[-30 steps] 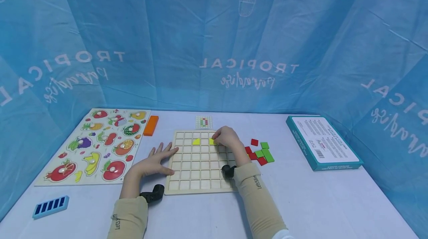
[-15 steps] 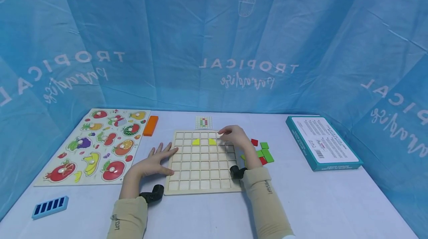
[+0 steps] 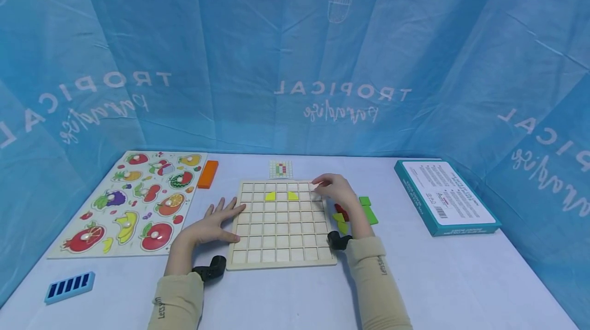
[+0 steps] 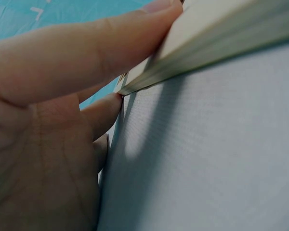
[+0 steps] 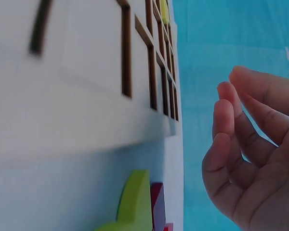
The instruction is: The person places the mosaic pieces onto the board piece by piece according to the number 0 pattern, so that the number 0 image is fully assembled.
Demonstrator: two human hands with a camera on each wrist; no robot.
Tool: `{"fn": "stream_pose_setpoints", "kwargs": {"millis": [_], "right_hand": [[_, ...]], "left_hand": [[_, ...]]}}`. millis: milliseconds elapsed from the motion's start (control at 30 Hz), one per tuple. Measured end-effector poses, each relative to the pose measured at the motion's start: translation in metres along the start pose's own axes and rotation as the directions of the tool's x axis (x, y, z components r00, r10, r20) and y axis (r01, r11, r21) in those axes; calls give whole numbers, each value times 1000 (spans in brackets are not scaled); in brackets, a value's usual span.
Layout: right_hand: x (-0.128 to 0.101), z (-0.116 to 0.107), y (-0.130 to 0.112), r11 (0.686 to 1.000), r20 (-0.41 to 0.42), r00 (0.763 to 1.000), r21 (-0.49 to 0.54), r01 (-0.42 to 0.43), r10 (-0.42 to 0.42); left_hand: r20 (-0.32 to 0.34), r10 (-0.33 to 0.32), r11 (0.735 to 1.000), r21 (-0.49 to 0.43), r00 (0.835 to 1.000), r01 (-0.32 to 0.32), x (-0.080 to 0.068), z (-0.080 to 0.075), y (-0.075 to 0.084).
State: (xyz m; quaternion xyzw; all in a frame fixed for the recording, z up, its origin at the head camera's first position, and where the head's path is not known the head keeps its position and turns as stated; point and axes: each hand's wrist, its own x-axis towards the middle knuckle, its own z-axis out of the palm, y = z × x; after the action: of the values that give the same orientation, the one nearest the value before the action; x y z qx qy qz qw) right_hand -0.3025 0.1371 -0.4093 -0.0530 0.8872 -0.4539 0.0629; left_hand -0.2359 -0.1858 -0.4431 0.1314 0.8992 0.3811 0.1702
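A wooden grid board (image 3: 281, 267) lies on the table, with two yellow pieces set in its cells: a left one (image 3: 270, 196) and a right one (image 3: 293, 196). My left hand (image 3: 213, 224) rests at the board's left edge with fingers spread; in the left wrist view the thumb (image 4: 101, 53) lies on the board's rim. Over the far right corner of the board hovers my right hand (image 3: 335, 188). Its fingers (image 5: 224, 118) are loosely bent and hold nothing. Beside the board lie yellow-green pieces (image 3: 343, 227), red pieces (image 3: 342, 211) and green pieces (image 3: 370, 214), partly hidden by the right forearm.
A small pattern card (image 3: 280, 169) lies behind the board. On the left are a fruit puzzle board (image 3: 117, 240), an orange block (image 3: 208, 174) and a blue slotted block (image 3: 70, 287). A teal box (image 3: 447, 197) lies at the right. A blue curtain (image 3: 295, 53) hangs behind.
My right hand has let go of the right yellow piece, which stays in its cell, and has moved right toward the board's corner. The left hand has not moved.
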Motion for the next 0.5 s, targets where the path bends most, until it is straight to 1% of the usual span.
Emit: {"fn": "stream_pose_setpoints", "kwargs": {"millis": [100, 233, 433, 500], "right_hand": [[0, -4, 3, 1000, -18, 1000, 8, -12, 12], [1, -8, 9, 999, -41, 998, 19, -49, 50], [-3, -17, 14, 994, -44, 994, 48, -100, 102], [-3, -20, 16, 992, -52, 991, 38, -123, 125]], "left_hand": [[0, 3, 1000, 0, 1000, -3, 0, 0, 0], [4, 6, 1000, -4, 1000, -6, -1, 0, 1], [7, 5, 1000, -9, 1000, -5, -1, 0, 2], [6, 4, 1000, -7, 1000, -4, -1, -1, 1]]}}
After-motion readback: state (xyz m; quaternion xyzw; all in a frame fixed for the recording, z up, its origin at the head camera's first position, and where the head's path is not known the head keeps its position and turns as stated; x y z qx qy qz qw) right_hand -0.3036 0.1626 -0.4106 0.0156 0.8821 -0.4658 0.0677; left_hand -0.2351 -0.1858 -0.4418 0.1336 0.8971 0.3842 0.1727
